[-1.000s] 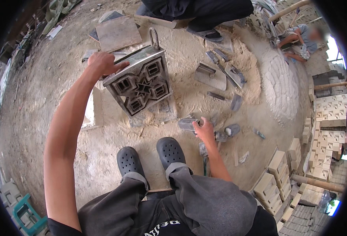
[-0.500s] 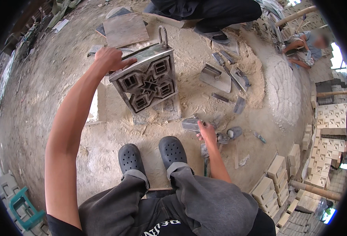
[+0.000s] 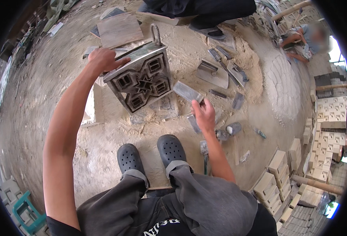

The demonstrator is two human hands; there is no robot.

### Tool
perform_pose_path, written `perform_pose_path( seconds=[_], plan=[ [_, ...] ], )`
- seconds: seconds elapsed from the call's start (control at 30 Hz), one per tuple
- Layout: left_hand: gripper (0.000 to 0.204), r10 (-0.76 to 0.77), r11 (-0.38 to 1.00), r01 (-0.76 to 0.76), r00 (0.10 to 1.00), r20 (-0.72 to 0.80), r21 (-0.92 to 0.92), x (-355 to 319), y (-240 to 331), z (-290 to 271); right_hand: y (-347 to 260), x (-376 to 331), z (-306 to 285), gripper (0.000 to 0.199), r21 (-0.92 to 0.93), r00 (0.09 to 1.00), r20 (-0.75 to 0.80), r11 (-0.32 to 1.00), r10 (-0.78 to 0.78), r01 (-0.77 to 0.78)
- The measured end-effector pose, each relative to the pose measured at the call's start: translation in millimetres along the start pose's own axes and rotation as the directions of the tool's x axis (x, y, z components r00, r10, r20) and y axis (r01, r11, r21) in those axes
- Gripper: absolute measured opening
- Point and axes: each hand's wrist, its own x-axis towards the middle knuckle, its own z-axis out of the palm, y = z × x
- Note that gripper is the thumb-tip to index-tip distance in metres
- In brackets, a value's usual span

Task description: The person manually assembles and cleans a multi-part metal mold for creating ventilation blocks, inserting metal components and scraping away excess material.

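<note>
The mould (image 3: pixel 144 82) stands tilted over a slab (image 3: pixel 167 107) ahead of the clogs (image 3: pixel 171 150), its patterned hollows facing the wearer; the left hand (image 3: pixel 103 61) grips its top edge. The right hand (image 3: pixel 204 114) grasps a grey plate (image 3: pixel 188 92) by the near end, the far end close beside the mould's right edge; I cannot tell whether they touch. Right of that wrist lies a cup (image 3: pixel 233 128) with something pale at its mouth, too small to make out. Tools (image 3: pixel 215 79) spread right of the mould, then sand (image 3: pixel 252 80) and a powder heap (image 3: pixel 282 88). Bare ground (image 3: pixel 98 153) opens between mould and clogs and leftward past a pale block (image 3: pixel 98 105); stacked blocks (image 3: pixel 271 183) border the lower right side
</note>
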Motion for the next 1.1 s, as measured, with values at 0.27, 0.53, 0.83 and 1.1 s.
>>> perform_pose_path(
  seconds=[0.27,0.53,0.83,1.1],
  plan=[
    [0.093,-0.004,1.0,0.003,1.0,0.026,0.019,-7,4,-10,-23,25,50,0.041,-0.125,0.986,-0.017,0.979,-0.165,0.161],
    [0.094,-0.003,1.0,0.002,1.0,0.025,0.017,-8,6,-11,-13,27,79,0.038,-0.314,0.943,-0.079,0.906,-0.322,0.283],
    [0.095,0.006,1.0,-0.006,1.0,0.03,0.002,-7,9,-11,-1,52,99,0.041,-0.306,0.915,-0.058,0.88,-0.399,0.364],
    [0.093,0.044,0.999,-0.043,0.998,-0.04,0.013,-4,5,0,-5,65,125,0.062,-0.623,0.802,-0.017,0.634,-0.597,0.459]
  ],
)
